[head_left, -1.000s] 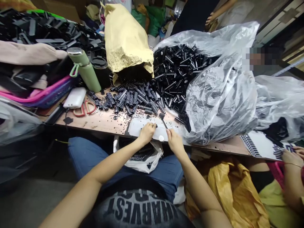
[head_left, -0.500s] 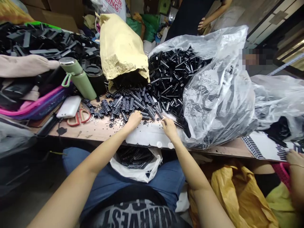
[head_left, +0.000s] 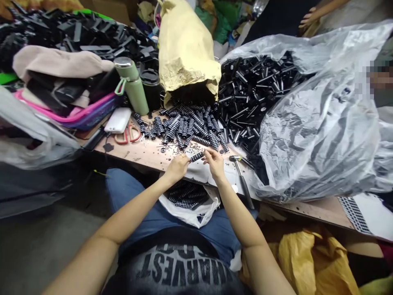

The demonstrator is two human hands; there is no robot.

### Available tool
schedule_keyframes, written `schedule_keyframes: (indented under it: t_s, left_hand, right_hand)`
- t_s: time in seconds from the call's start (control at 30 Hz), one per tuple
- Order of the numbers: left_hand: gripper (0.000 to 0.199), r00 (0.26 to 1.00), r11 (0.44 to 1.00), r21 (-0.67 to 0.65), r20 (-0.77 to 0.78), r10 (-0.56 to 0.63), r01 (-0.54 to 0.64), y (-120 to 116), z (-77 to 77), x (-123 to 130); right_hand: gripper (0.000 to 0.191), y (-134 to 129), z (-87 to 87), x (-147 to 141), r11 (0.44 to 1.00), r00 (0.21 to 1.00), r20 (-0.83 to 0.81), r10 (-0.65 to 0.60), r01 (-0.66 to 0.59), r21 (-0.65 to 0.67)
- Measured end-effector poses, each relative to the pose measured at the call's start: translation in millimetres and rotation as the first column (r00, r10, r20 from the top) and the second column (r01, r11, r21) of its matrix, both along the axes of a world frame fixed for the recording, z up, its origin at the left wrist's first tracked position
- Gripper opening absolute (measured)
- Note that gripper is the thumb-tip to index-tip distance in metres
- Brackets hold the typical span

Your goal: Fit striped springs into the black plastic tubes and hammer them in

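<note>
A black-and-white ribbed roller (head_left: 196, 157) spans the gap between my two hands above the table's front edge. My left hand (head_left: 178, 167) is closed on its left end, while my right hand (head_left: 214, 162) pinches its right end. Behind them lies a pile of similar ribbed rollers (head_left: 187, 127), spilling from a yellow paper sack (head_left: 188, 49). Small black bits are scattered on the table (head_left: 147, 157). A hammer (head_left: 242, 180) rests to the right of my right hand. More ribbed rollers (head_left: 187, 196) fill a white bag (head_left: 172, 211) on my lap.
Black tubes (head_left: 245, 90) fill a clear plastic bag (head_left: 322, 123) at the right. Red-handled scissors (head_left: 127, 135), a white power bank (head_left: 118, 120), a green flask (head_left: 133, 88) and a pink basket (head_left: 61, 119) stand left. A person's hand (head_left: 310, 17) shows at the back right.
The view has shifted, so the scene sits further right and the co-worker's hand at the right edge is gone. A roller is now held between my hands, and the hammer has come into view.
</note>
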State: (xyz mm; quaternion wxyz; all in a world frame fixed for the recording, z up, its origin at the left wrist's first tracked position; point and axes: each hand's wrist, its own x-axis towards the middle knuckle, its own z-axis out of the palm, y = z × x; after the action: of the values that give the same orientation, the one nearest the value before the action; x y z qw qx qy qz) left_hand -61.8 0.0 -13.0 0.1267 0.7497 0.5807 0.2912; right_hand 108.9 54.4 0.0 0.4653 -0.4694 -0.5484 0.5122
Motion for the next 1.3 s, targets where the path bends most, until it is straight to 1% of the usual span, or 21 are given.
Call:
schedule_keyframes:
  t_s: [0.2,0.27,0.3,0.37,0.43,0.53,0.57,0.6,0.67,0.73,0.77,0.83,0.87,0.93,1.0,1.07,1.13,1.2,1.23,1.27,1.3]
  left_hand:
    - [0.021,0.994,0.995,-0.046,-0.068,0.086,-0.089,-28,4.3,-54]
    - [0.02,0.986,0.986,-0.052,-0.062,0.155,-0.159,-32,6.8,-66]
    - [0.026,0.978,0.979,-0.034,-0.053,0.201,-0.203,-32,8.3,-70]
    - [0.049,0.964,0.965,0.037,-0.036,0.262,-0.261,-28,10.4,-74]
    - [0.062,0.977,0.972,0.106,-0.015,0.214,-0.212,-18,9.4,-74]
    - [0.051,0.997,0.985,0.16,0.051,0.059,-0.066,4,1.8,-78]
    - [0.048,0.996,0.983,0.171,0.077,0.054,-0.067,13,-1.2,-83]
    - [0.047,0.991,0.977,0.181,0.101,0.092,-0.109,22,-3.6,-90]
    - [0.045,0.958,0.941,0.191,0.121,0.259,-0.278,44,-5.9,-113]
    - [0.043,0.896,0.88,0.168,0.089,0.436,-0.445,68,-4.1,-141]
    - [0.042,0.87,0.86,0.135,0.047,0.49,-0.492,80,-1.9,-155]
    - [0.041,0.847,0.85,0.062,-0.07,0.527,-0.523,98,4.1,-175]
    - [0.043,0.846,0.855,0.047,-0.129,0.518,-0.516,104,7.6,-181]
    - [0.05,0.876,0.904,0.077,-0.227,0.426,-0.42,107,14.6,-183]
    - [0.061,0.924,0.968,0.143,-0.298,0.241,-0.206,102,20.8,-175]
    - [0.064,0.942,0.985,0.174,-0.331,0.046,0.013,94,25.6,-161]
    - [0.058,0.95,0.98,0.16,-0.307,-0.06,0.114,89,28.5,-145]
    - [0.052,0.969,0.982,0.129,-0.224,-0.105,0.137,86,29.7,-125]
    - [0.05,0.979,0.983,0.12,-0.165,-0.118,0.138,84,30.0,-114]
    - [0.048,0.988,0.984,0.119,-0.092,-0.121,0.132,82,30.2,-103]
    - [0.046,0.993,0.986,0.122,-0.008,-0.115,0.115,79,30.5,-91]
  right_hand:
    - [0.032,-3,-3.4,-49,0.982,0.98,0.084,0.182,-0.185,0.028]
    - [0.033,0,0.7,-61,0.976,0.968,0.141,0.208,-0.215,0.036]
    - [0.033,2,3.7,-66,0.975,0.963,0.175,0.206,-0.217,0.05]
    - [0.034,7,11.2,-74,0.969,0.947,0.262,0.186,-0.222,0.113]
    - [0.034,14,19.4,-83,0.948,0.923,0.348,0.163,-0.244,0.205]
    - [0.035,27,27.8,-101,0.924,0.902,0.398,0.167,-0.284,0.257]
    - [0.036,33,28.7,-109,0.92,0.892,0.413,0.183,-0.303,0.248]
    - [0.036,38,28.4,-117,0.915,0.874,0.446,0.193,-0.324,0.24]
    - [0.035,49,25.0,-137,0.892,0.798,0.582,0.153,-0.366,0.266]
    - [0.034,59,19.7,-160,0.853,0.66,0.751,0.023,-0.405,0.33]
    - [0.034,63,17.4,-172,0.832,0.577,0.815,-0.048,-0.428,0.352]
    - [0.033,70,15.0,-192,0.807,0.431,0.892,-0.134,-0.476,0.351]
    - [0.03,72,15.2,-200,0.803,0.38,0.914,-0.144,-0.495,0.333]
    - [0.025,76,18.3,-208,0.819,0.337,0.932,-0.133,-0.492,0.295]
    - [0.025,77,23.9,-204,0.861,0.385,0.917,-0.101,-0.428,0.275]
    - [0.026,75,30.9,-189,0.889,0.516,0.856,-0.024,-0.38,0.254]
    - [0.025,72,38.3,-162,0.881,0.648,0.755,0.104,-0.412,0.233]
    - [0.026,71,45.0,-123,0.863,0.709,0.684,0.169,-0.442,0.245]
    - [0.027,73,47.4,-101,0.873,0.714,0.688,0.129,-0.411,0.262]
    - [0.028,76,48.8,-77,0.896,0.695,0.718,0.04,-0.343,0.282]
    - [0.029,81,49.0,-53,0.926,0.637,0.765,-0.098,-0.223,0.304]
